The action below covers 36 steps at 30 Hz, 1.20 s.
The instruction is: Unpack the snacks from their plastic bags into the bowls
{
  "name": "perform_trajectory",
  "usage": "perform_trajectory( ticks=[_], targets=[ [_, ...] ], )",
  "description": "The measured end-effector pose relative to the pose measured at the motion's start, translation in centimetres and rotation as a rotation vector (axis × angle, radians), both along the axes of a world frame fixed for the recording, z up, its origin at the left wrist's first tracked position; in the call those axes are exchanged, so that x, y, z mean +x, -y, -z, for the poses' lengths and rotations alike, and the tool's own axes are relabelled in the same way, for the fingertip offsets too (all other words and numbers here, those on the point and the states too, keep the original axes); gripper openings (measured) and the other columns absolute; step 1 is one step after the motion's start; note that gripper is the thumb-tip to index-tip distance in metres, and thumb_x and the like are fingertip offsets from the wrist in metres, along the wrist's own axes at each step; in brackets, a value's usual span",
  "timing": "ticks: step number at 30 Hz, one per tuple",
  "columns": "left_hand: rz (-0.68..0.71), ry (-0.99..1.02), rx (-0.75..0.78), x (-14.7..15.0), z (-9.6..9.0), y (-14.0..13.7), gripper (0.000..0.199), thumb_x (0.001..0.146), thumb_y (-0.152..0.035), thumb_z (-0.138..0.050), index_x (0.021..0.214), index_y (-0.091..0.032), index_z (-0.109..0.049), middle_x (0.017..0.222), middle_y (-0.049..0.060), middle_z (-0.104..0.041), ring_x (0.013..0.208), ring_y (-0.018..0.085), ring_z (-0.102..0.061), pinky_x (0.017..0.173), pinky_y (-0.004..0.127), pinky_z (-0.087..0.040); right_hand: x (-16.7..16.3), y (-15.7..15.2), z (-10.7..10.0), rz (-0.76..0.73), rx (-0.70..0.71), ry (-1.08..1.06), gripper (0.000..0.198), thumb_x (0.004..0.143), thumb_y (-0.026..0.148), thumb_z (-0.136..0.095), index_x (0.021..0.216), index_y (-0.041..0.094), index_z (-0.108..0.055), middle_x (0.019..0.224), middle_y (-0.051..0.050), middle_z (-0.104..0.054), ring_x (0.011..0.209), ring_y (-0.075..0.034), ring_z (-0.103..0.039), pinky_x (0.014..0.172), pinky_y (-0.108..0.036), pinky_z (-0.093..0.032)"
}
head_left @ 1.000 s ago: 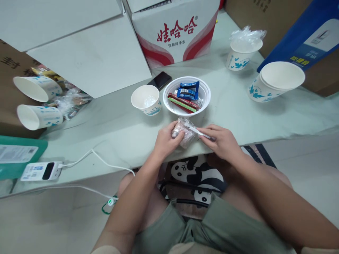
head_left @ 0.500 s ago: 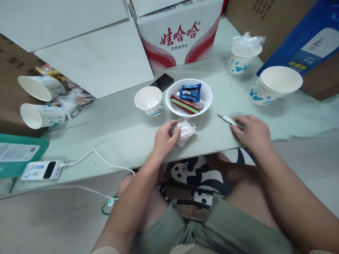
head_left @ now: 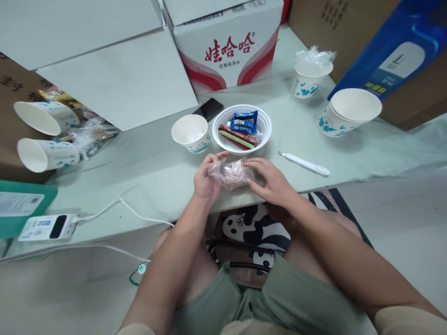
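A snack in a clear plastic wrapper (head_left: 231,172) is held just above the table's front edge between both hands. My left hand (head_left: 206,179) grips its left end and my right hand (head_left: 270,180) holds its right side. Just behind them stands a white bowl (head_left: 265,128) with blue, red and green snack packets. A white utility knife (head_left: 304,163) lies on the table to the right, apart from my right hand. A paper cup (head_left: 190,133) stands left of the bowl.
A black phone (head_left: 208,108) lies behind the cup. Stacked paper cups (head_left: 349,111) and a plastic-covered cup (head_left: 309,77) stand at the right. Two cups (head_left: 47,135) lie on their sides at the left. A power bank (head_left: 45,227) with cable sits front left. Cardboard boxes (head_left: 226,42) line the back.
My right hand carried the knife to the right, set it down on the table, then came back to the wrapped snack. Both hands now hold the wrapper.
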<state>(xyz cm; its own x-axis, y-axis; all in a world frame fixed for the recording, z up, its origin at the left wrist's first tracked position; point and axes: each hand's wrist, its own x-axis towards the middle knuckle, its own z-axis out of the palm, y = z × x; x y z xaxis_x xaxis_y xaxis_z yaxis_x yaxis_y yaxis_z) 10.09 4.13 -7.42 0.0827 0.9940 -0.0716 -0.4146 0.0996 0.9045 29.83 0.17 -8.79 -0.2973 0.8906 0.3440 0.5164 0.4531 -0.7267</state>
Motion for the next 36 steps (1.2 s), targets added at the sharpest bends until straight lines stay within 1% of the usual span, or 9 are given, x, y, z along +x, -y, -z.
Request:
perform_trajectory(
  ticks=[3, 7, 10, 13, 22, 25, 29, 32, 36],
  targets=[
    [-0.098, 0.031, -0.047, -1.1, -0.1, -0.5, 0.023, 0.073, -0.04, -0.057, 0.068, -0.023, -0.043, 0.092, 0.005, -0.072, 0.105, 0.024, -0.067, 0.092, 0.038, -0.049, -0.2, -0.3, 0.3, 0.003, -0.07, 0.075, 0.054, 0.087, 0.031, -0.063, 0.139, 0.022, -0.056, 0.112, -0.011, -0.071, 0.101, -0.029, -0.063, 0.091, -0.045, -0.049],
    [-0.05, -0.126, 0.016, -2.8, -0.6, -0.3, 0.039, 0.071, -0.057, -0.067, 0.086, -0.025, -0.052, 0.109, 0.006, -0.069, 0.114, 0.026, -0.063, 0.091, 0.038, -0.05, -0.2, -0.5, 0.4, 0.005, -0.148, 0.115, 0.048, 0.091, 0.036, -0.058, 0.137, 0.021, -0.06, 0.083, -0.005, -0.068, 0.079, -0.023, -0.06, 0.078, -0.037, -0.044],
    [0.004, -0.395, 0.051, -3.6, -0.8, 0.3, 0.046, 0.059, -0.035, -0.082, 0.098, -0.026, -0.06, 0.113, 0.004, -0.067, 0.111, 0.023, -0.062, 0.087, 0.032, -0.048, -0.2, -0.6, 0.1, 0.037, -0.154, 0.104, 0.023, 0.092, 0.032, -0.054, 0.104, 0.02, -0.07, 0.081, -0.005, -0.068, 0.077, -0.02, -0.059, 0.074, -0.034, -0.041],
    [-0.055, -0.564, -0.046, -4.2, -0.6, 0.5, 0.028, 0.062, -0.022, -0.072, 0.09, -0.021, -0.065, 0.09, 0.001, -0.066, 0.082, 0.016, -0.061, 0.07, 0.026, -0.044, 0.3, -0.6, -0.5, 0.086, -0.135, 0.086, 0.013, 0.088, 0.027, -0.053, 0.08, 0.021, -0.061, 0.079, -0.004, -0.067, 0.074, -0.019, -0.058, 0.07, -0.031, -0.04],
    [-0.083, -0.677, -0.1, -6.2, 0.2, -0.4, 0.022, 0.063, -0.021, -0.066, 0.085, -0.018, -0.068, 0.077, 0.0, -0.066, 0.063, 0.012, -0.054, 0.058, 0.024, -0.04, 4.6, -0.5, 0.2, 0.292, -0.004, 0.188, 0.008, 0.077, 0.022, -0.055, 0.073, 0.022, -0.062, 0.091, -0.009, -0.069, 0.088, -0.027, -0.062, 0.084, -0.043, -0.047],
    [-0.17, -0.822, 0.079, -6.8, -0.6, 0.1, 0.028, 0.072, -0.024, -0.064, 0.099, -0.021, -0.068, 0.095, 0.004, -0.069, 0.083, 0.018, -0.065, 0.069, 0.029, -0.05, 4.7, -0.1, 0.0, 0.441, 0.113, 0.194, 0.011, 0.081, 0.021, -0.054, 0.079, 0.022, -0.065, 0.096, -0.01, -0.068, 0.095, -0.029, -0.063, 0.089, -0.047, -0.047],
    [0.031, -1.094, 0.52, -7.7, -1.5, 0.7, 0.035, 0.073, -0.034, -0.077, 0.106, -0.025, -0.07, 0.141, 0.008, -0.058, 0.134, 0.029, -0.053, 0.11, 0.047, -0.046, 2.8, 0.8, -0.7, 0.14, 0.206, 0.201, 0.024, 0.087, 0.035, -0.062, 0.107, 0.023, -0.067, 0.113, -0.01, -0.069, 0.105, -0.029, -0.063, 0.092, -0.046, -0.047],
    [0.162, -1.2, 0.55, -8.1, -1.2, 0.7, 0.016, 0.083, -0.035, -0.072, 0.094, -0.023, -0.072, 0.125, 0.009, -0.068, 0.116, 0.025, -0.065, 0.103, 0.046, -0.051, 1.4, 1.0, -0.7, -0.011, 0.152, 0.297, 0.018, 0.091, 0.035, -0.061, 0.103, 0.024, -0.068, 0.115, -0.009, -0.072, 0.11, -0.029, -0.064, 0.093, -0.046, -0.044],
    [0.076, -1.147, 0.576, -7.9, -0.9, 0.4, 0.015, 0.092, -0.03, -0.061, 0.082, -0.02, -0.067, 0.102, 0.007, -0.074, 0.096, 0.02, -0.07, 0.091, 0.039, -0.056, 1.0, 0.5, -0.4, 0.044, 0.102, 0.185, 0.014, 0.095, 0.029, -0.056, 0.089, 0.024, -0.068, 0.102, -0.007, -0.076, 0.101, -0.025, -0.068, 0.089, -0.042, -0.045]
  ],
)
